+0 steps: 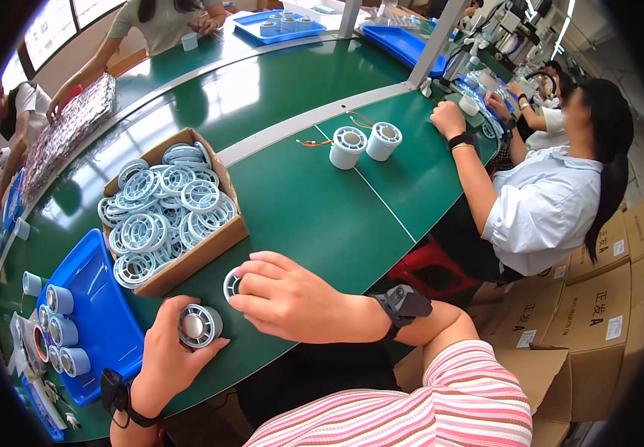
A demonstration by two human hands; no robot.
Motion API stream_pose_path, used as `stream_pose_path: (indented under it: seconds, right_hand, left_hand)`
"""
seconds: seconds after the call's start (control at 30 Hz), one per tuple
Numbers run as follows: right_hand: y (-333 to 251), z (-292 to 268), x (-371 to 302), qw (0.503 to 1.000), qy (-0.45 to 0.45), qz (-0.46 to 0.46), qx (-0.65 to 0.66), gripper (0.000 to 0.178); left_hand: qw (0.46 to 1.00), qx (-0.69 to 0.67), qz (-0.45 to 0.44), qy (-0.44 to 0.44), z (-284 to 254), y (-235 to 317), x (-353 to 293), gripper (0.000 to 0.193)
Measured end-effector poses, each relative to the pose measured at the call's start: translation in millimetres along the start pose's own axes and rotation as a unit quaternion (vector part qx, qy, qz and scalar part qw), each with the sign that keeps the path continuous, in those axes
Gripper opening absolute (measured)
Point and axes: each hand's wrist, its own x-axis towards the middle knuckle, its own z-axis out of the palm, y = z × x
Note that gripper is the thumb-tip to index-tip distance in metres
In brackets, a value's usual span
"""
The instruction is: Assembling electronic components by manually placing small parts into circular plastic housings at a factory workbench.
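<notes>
My left hand (pixel 164 357) is wrapped round a pale blue cylindrical motor housing (pixel 200 326) near the table's front edge. Its ribbed end, with a round silvery centre, faces up. Just to the right and a little farther off, my right hand (pixel 288 298) pinches a pale blue plastic ring (pixel 230 284), partly hidden by the fingers. The ring is apart from the housing. Beyond both hands stands a cardboard box (pixel 241 222) heaped with similar spoked rings (pixel 143 231).
At left, a blue tray (pixel 106 298) carries several housings (pixel 62 330). Two housings (pixel 348 149) with wires stand farther right on the green table (pixel 292 216). A co-worker (pixel 541 194) sits at right, before stacked cartons (pixel 590 313). A metal post (pixel 437 48) rises behind.
</notes>
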Motion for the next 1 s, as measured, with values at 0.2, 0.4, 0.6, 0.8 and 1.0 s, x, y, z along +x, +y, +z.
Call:
stream_pose_path:
  seconds: [0.2,0.4,0.6,0.8,1.0]
  right_hand:
    - [-0.9,16.0,-31.2,0.990,-0.056,0.082,0.096,0.034]
    - [3.2,9.8,-27.9,0.983,-0.109,0.080,0.126,0.045]
    - [-8.0,1.4,-30.3,0.960,-0.152,0.140,0.191,0.055]
    - [-57.8,12.4,-8.8,0.966,-0.005,0.164,0.199,0.070]
    - [-83.9,36.5,-0.7,0.979,-0.018,0.142,0.142,0.078]
  left_hand:
    - [0.932,-0.291,-0.193,-0.094,3.9,11.5,-1.4,0.069]
    - [0.891,-0.389,-0.215,-0.088,9.4,7.0,-8.5,0.071]
    - [0.825,-0.501,-0.219,-0.146,18.0,-7.1,-22.3,0.071]
    - [0.820,-0.524,-0.172,-0.151,25.7,-13.0,-35.5,0.071]
    - [0.871,-0.474,-0.093,-0.086,39.9,-18.5,-45.2,0.071]
